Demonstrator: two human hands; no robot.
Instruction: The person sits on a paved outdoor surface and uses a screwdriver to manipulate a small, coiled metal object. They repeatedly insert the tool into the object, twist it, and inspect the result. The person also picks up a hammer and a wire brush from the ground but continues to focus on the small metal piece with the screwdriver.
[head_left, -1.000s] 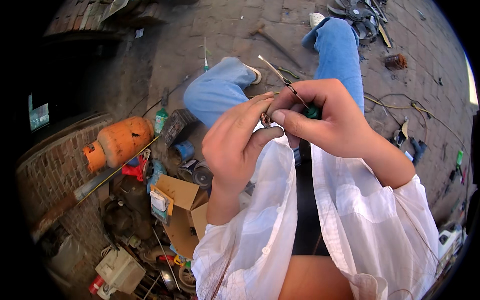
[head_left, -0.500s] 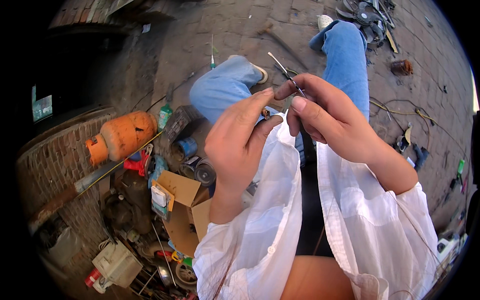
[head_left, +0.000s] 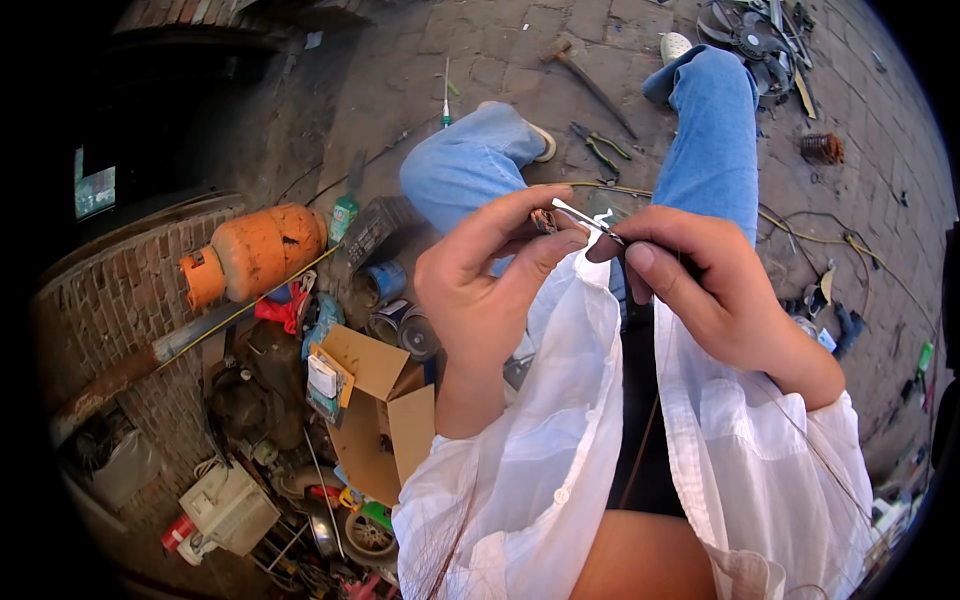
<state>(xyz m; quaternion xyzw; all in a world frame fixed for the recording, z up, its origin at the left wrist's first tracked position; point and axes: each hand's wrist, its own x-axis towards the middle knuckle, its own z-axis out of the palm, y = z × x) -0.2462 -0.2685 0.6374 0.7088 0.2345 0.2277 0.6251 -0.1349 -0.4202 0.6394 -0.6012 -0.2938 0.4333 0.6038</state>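
My left hand (head_left: 475,275) pinches a small coppery-brown part (head_left: 544,221) between thumb and fingers; its exact kind is too small to make out. In my right hand (head_left: 705,280) is a thin screwdriver (head_left: 578,213) with a pale metal shaft and a dark handle mostly hidden by the fingers. Its flat tip points left and lies close to the coppery part; whether they touch I cannot tell. Both hands are held above my lap, in front of my open white shirt (head_left: 560,430).
On the brick floor ahead lie pliers (head_left: 603,147), a hammer (head_left: 597,92) and a green-handled screwdriver (head_left: 446,105). An orange gas cylinder (head_left: 268,248), a cardboard box (head_left: 412,430) and cans stand at left. A fan (head_left: 750,40), a rusty coil (head_left: 822,149) and cables lie at right.
My right hand has come lower, and the screwdriver's tip has swung down and left to the coppery part. The pliers on the floor now show clear of my hands.
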